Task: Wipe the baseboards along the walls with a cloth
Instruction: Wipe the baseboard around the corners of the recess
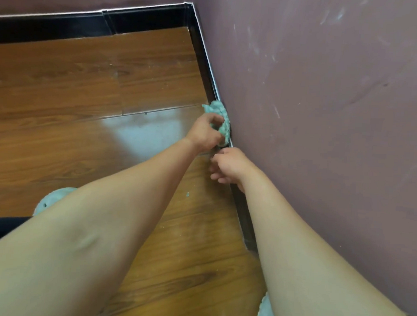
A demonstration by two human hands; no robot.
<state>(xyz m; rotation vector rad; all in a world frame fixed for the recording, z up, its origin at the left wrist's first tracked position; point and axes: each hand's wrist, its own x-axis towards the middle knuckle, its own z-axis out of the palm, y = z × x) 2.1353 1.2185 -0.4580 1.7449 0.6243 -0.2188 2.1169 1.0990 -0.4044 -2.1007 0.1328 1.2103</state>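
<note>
Teal bunched cloth (220, 110) clenched in my left grip (207, 131) may ride off the narrow black baseboard (203, 54) (right grip (229, 165) loose, empty).

Your pale green cloth (220, 110) is bunched up and pressed against the glossy black baseboard (203, 52), which runs along the wall to the far corner and turns left.
</note>
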